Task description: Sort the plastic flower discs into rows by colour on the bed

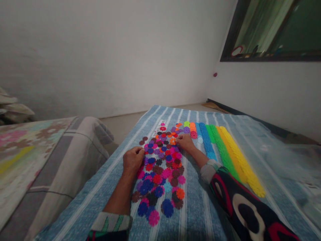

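Note:
A heap of flower-edged plastic discs (157, 179) in pink, red, blue, brown, purple and black lies loosely spread before me. On the heap's left edge is my left hand (132, 161), thumb and fingers pinched together; what is in them, if anything, is hidden. My right hand (185, 143) is at the upper right of the heap, its fingertips closed on the edge of an orange disc (173, 141). To the right, discs lie overlapped in rows by colour: a yellow row (240, 157), a green row (223, 154), a blue row (205, 140) and a short orange row (192, 126).
A striped blue cloth (105, 187) covers the surface under the discs. Clear plastic bags (288, 167) lie on the right. Another cloth-covered surface (82, 147) stands at the left. White walls (120, 57) and a dark-framed window (271, 30) are behind.

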The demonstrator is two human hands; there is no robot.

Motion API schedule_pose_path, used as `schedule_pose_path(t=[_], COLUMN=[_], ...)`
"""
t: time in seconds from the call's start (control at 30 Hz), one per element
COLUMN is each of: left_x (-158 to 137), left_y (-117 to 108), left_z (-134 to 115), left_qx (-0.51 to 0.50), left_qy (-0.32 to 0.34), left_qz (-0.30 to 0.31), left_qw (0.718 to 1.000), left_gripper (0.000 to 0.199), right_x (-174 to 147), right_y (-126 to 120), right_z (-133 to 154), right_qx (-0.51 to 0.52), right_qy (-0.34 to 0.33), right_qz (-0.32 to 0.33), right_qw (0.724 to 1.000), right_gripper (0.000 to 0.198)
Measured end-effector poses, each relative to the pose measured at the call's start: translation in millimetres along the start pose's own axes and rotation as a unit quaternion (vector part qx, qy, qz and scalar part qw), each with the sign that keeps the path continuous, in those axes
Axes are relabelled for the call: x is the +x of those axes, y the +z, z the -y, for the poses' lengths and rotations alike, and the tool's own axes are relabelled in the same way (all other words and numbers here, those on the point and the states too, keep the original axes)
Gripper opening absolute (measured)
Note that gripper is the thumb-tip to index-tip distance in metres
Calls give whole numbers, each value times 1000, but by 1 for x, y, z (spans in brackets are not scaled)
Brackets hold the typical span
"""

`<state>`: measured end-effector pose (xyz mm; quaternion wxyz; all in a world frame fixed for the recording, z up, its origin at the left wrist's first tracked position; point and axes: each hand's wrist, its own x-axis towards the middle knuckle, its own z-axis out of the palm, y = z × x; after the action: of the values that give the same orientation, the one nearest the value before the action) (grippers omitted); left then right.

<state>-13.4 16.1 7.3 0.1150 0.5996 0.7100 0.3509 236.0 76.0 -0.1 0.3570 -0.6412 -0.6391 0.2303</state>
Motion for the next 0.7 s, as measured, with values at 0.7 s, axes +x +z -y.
schedule_pose_path(t=[0.7], left_x=[-58], left_y=[24], left_z=[-64], left_qx=[69], left_qy=[413], left_qz=[284], left_qw=[862], left_gripper=[20], right_x=[-96], right_y=[-37], right_z=[-13], right_qx=[398], right_qy=[96], right_qz=[-68], right_qw=[910], right_gripper=[26])
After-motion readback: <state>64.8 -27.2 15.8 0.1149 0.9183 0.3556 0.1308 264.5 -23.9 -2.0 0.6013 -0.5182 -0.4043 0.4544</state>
